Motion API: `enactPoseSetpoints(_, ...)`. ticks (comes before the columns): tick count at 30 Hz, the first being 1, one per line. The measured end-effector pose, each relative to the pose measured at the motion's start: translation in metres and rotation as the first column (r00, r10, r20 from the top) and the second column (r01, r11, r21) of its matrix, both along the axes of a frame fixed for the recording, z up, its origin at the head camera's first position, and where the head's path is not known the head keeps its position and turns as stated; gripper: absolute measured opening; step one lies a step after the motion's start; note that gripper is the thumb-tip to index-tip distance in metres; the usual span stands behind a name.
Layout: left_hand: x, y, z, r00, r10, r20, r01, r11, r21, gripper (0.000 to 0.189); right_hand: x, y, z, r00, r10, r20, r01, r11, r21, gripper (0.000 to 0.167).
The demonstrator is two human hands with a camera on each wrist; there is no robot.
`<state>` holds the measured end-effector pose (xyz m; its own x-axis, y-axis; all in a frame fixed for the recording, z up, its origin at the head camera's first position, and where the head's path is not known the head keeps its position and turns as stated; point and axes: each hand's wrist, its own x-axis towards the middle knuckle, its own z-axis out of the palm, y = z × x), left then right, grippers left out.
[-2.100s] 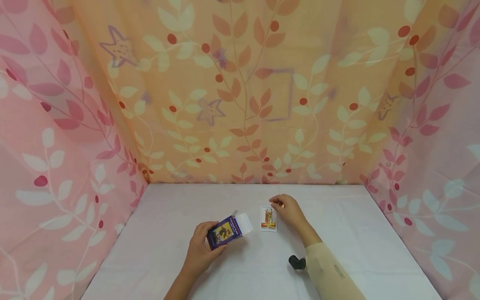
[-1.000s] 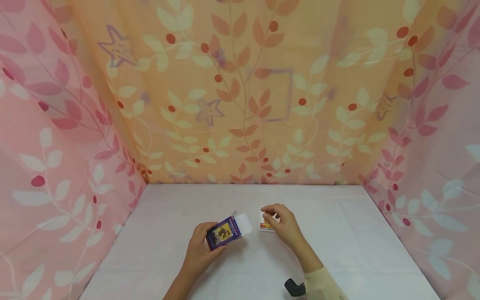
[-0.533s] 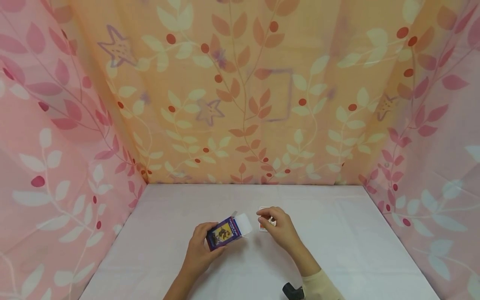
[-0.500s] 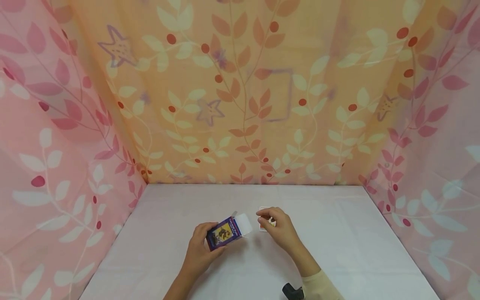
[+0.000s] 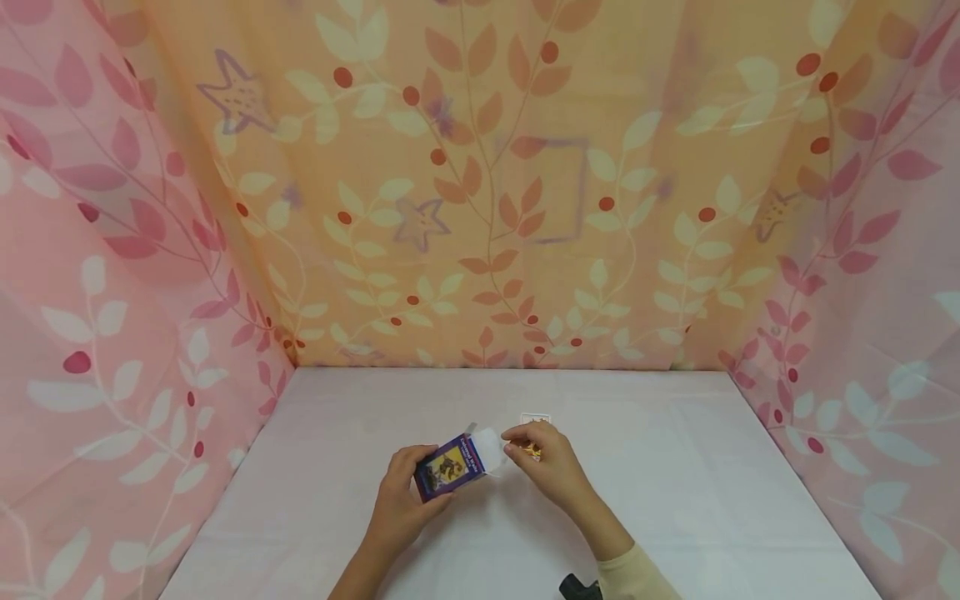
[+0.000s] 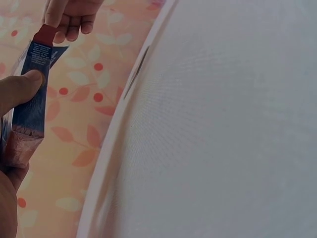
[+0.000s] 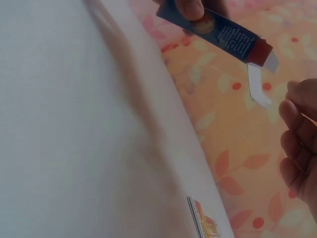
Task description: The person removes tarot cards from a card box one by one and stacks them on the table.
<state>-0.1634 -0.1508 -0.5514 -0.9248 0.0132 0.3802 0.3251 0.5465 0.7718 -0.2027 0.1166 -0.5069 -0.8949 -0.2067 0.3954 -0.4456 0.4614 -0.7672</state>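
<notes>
My left hand [image 5: 400, 504] grips a dark blue and purple card box [image 5: 447, 469], fingers on one side and thumb on the other. The box is held tilted, its white end flap [image 5: 491, 451] folded out toward the right. Close to that flap is my right hand [image 5: 553, 468], fingers loosely bent with thumb and forefinger near each other. In the right wrist view a gap shows between its fingertips [image 7: 287, 106] and the flap, and nothing is held. A small stack of picture cards [image 7: 202, 218] lies on the table, partly hidden behind the right hand in the head view.
A white cloth covers the table [image 5: 675, 467]. Leaf-patterned orange cloth [image 5: 480, 208] hangs at the back, with pink patterned cloth on both sides. A black rounded object [image 5: 577, 587] sits beside the right sleeve [image 5: 637, 575].
My right hand has moved left and nearer, from the cards' far right corner across them to the box's flap. The left hand and box have stayed almost still.
</notes>
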Motion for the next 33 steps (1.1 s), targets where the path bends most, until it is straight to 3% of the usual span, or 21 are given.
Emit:
enactPoseSetpoints(5, 0.0, 0.001, 0.0, 1.0, 0.004, 0.001, -0.004, 1.0, 0.003, 0.078, 0.003, -0.005, 0.0, 1.0, 0.012, 0.02, -0.012, 1.0, 0.014, 0.014)
enactPoseSetpoints(16, 0.0, 0.002, 0.0, 1.0, 0.006, -0.02, -0.007, 1.0, -0.007, 0.078, 0.004, -0.011, -0.005, 0.999, 0.03, -0.039, -0.028, 0.999, 0.037, 0.014)
enactPoseSetpoints(26, 0.001, 0.003, 0.002, 1.0, 0.002, -0.004, -0.002, 1.0, -0.005, 0.077, 0.006, -0.016, -0.01, 0.999, 0.036, -0.023, -0.035, 0.997, 0.071, 0.014)
enactPoseSetpoints(33, 0.001, 0.003, 0.002, 1.0, -0.01, -0.01, 0.009, 1.0, -0.016, 0.076, 0.006, -0.019, -0.014, 0.998, 0.034, -0.055, -0.028, 0.995, 0.091, 0.014)
